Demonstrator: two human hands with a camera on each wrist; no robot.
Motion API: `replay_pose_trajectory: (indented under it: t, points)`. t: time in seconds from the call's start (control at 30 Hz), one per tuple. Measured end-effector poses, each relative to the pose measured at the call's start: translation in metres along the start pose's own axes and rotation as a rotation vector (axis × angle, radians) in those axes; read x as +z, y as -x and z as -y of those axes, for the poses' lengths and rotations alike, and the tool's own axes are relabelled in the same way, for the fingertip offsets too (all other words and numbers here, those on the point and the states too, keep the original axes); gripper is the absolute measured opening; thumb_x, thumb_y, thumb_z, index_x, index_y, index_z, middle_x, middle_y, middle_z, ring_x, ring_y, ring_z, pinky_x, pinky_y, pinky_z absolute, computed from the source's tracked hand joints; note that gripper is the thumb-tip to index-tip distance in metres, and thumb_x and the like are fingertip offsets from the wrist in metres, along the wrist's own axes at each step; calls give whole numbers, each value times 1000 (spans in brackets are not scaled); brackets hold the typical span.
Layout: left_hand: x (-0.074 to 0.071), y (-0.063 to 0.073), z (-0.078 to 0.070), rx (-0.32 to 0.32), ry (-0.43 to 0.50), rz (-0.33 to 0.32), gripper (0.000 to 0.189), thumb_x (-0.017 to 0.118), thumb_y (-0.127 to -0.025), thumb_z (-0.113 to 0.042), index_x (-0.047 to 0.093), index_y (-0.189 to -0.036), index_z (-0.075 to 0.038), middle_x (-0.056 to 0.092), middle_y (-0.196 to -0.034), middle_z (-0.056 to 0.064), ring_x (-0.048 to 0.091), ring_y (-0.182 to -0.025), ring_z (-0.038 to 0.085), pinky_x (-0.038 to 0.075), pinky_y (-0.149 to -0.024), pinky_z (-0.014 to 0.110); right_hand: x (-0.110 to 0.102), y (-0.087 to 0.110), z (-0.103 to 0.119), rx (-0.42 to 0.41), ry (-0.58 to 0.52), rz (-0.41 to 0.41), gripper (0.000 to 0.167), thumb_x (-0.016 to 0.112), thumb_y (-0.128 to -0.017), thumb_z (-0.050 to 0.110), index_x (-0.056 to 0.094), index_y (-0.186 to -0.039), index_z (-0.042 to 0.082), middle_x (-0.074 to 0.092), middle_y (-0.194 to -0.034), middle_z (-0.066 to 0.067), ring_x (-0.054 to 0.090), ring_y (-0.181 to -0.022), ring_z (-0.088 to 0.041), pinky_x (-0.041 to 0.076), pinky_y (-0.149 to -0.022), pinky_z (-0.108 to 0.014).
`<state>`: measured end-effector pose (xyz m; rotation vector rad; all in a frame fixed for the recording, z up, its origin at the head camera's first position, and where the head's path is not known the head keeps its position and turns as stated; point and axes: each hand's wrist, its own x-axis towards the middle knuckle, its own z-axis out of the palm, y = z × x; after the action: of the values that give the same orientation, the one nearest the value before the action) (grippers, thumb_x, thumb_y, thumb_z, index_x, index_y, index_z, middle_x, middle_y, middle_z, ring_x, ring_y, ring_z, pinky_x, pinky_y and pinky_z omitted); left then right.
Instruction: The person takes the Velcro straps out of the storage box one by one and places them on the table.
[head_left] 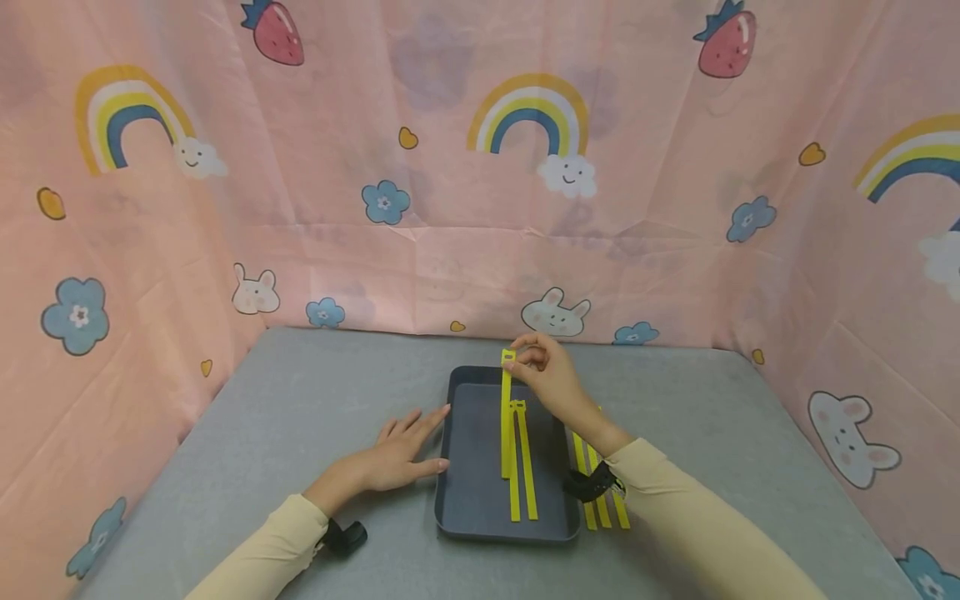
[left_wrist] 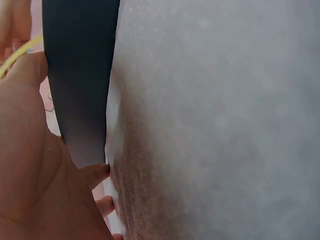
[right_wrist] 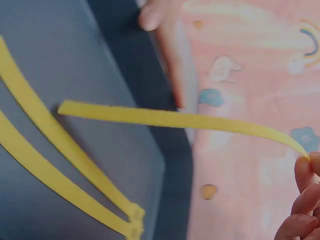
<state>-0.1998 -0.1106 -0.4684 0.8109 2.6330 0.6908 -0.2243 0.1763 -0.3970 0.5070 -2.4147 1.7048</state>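
Observation:
My right hand (head_left: 553,382) pinches a yellow hook-and-loop cable tie (head_left: 506,425) by its slotted head, between thumb and fingers. In the right wrist view the held cable tie (right_wrist: 200,121) bends down from the fingertips, its free end at the floor of the dark grey tray (head_left: 472,475). Two more yellow cable ties (head_left: 528,475) lie lengthwise in the tray, heads close together at the far end. With fingers spread, my left hand (head_left: 393,460) rests its fingertips and thumb at the tray's left rim. The left wrist view has the tray's side wall (left_wrist: 80,75) beside the thumb.
Right of the tray, several yellow cable ties (head_left: 622,512) lie on the grey table (head_left: 315,383), partly hidden by my right forearm and its black wrist strap (head_left: 588,483). A pink patterned curtain (head_left: 450,275) stands behind the table and along both sides.

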Motion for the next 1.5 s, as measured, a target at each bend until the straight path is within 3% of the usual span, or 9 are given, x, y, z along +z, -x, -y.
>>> replay_pose_trajectory:
  t: [0.13, 0.33, 0.57, 0.87, 1.03, 1.13, 1.3, 1.5]
  points:
    - [1, 1, 0, 5, 6, 1, 83, 50, -96, -61, 8, -161, -31, 19, -167, 1, 10, -156, 37, 6, -120, 65, -18, 4, 13, 18, -12, -36, 30, 68, -94, 17, 58, -119, 4, 68, -82, -3, 38, -52, -11, 37, -52, -27]
    - [2, 1, 0, 9, 6, 0, 82, 51, -96, -60, 9, -161, -30, 19, -167, 1, 10, -155, 38, 6, -120, 66, -50, 18, 28, 49, -26, -82, 34, 70, -93, 21, 56, -121, 6, 67, -79, 15, 38, -52, -12, 38, -54, -31]
    - [2, 1, 1, 4, 7, 2, 84, 49, -96, -63, 8, -161, -30, 18, -167, 1, 9, -156, 37, 5, -120, 65, -88, 35, 35, 89, -44, -89, 25, 70, -93, 21, 58, -115, 17, 68, -79, 18, 32, -49, -14, 31, -47, -32]
    - [2, 3, 2, 4, 11, 10, 83, 48, -96, -63, 6, -161, -32, 16, -168, 1, 8, -156, 37, 4, -120, 66, -126, 59, 36, 290, 78, -6, 39, 69, -94, 33, 52, -122, 11, 58, -71, 17, 30, -50, -13, 32, -50, -31]
    - [4, 2, 5, 1, 20, 13, 85, 48, -94, -66, 4, -160, -35, 14, -168, -2, 5, -157, 34, 2, -122, 64, -140, 72, 28, 380, 116, 69, 43, 67, -95, 31, 50, -125, 5, 41, -59, 11, 27, -48, -11, 32, -49, -31]
    - [4, 2, 5, 7, 22, 9, 86, 48, -94, -66, 4, -160, -35, 15, -168, -2, 6, -157, 34, 2, -121, 64, -147, 78, 19, 407, 137, 97, 47, 67, -95, 28, 49, -127, -1, 52, -63, 11, 31, -48, -10, 33, -48, -31]
    - [1, 3, 1, 12, 28, 11, 85, 49, -95, -64, 7, -161, -32, 16, -168, 2, 7, -156, 37, 3, -120, 66, -155, 85, -6, 458, 161, 106, 52, 68, -94, 32, 48, -130, 0, 64, -75, 11, 37, -52, -8, 36, -49, -30]
    - [-1, 1, -1, 8, 5, 11, 83, 48, -96, -63, 6, -160, -33, 16, -168, 0, 7, -156, 37, 4, -120, 66, -154, 89, -42, 412, 159, 123, 49, 70, -93, 30, 50, -127, 0, 67, -76, 9, 36, -50, -7, 36, -48, -34]
